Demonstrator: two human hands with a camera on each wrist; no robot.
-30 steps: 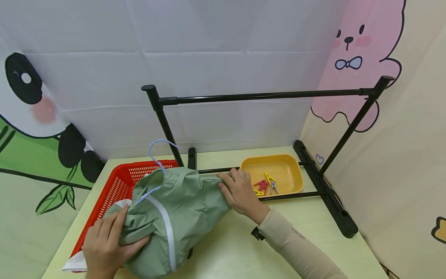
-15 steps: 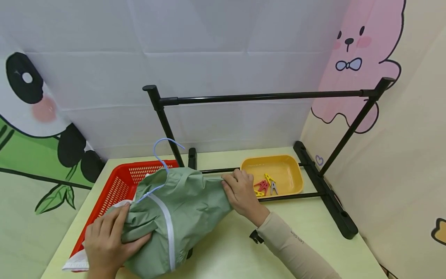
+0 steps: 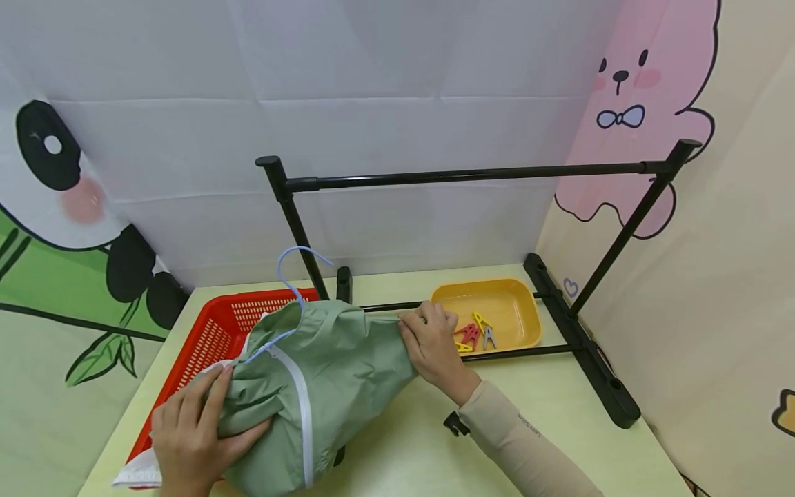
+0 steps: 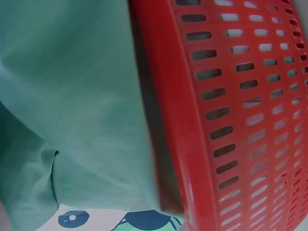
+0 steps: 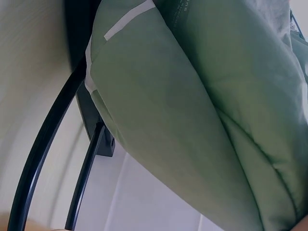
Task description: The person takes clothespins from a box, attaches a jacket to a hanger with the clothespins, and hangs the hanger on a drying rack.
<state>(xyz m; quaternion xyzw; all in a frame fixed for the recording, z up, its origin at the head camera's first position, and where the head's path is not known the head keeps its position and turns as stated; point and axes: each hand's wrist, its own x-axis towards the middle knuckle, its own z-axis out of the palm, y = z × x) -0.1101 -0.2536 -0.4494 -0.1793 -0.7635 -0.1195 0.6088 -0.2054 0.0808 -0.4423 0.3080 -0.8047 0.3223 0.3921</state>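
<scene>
A sage-green jacket (image 3: pixel 357 366) with a white zip strip is spread between both hands, overlapping the red basket in the head view. A light-blue hanger (image 3: pixel 271 344) sits in its neck, with the hook standing up out of the collar. My left hand (image 3: pixel 191 431) grips the jacket's left side, thumb over the fabric and fingers near the hanger's end. At the opposite shoulder, my right hand (image 3: pixel 437 352) pinches the cloth. The wrist views show the jacket's green fabric (image 4: pixel 82 96) beside the basket and its underside (image 5: pixel 159 96) near the rack bars.
The red perforated basket (image 3: pixel 180 369) stands at the left with white cloth (image 3: pixel 139 471) at its front. Behind the jacket is a black rack (image 3: pixel 472 177) with a top rail. A yellow tray (image 3: pixel 506 297) holding several clothespins (image 3: pixel 470 335) sits between its lower bars.
My right hand has shifted slightly to the right with the jacket's shoulder. The hanger's hook has moved a little to the right as well. My left hand stays almost in place.
</scene>
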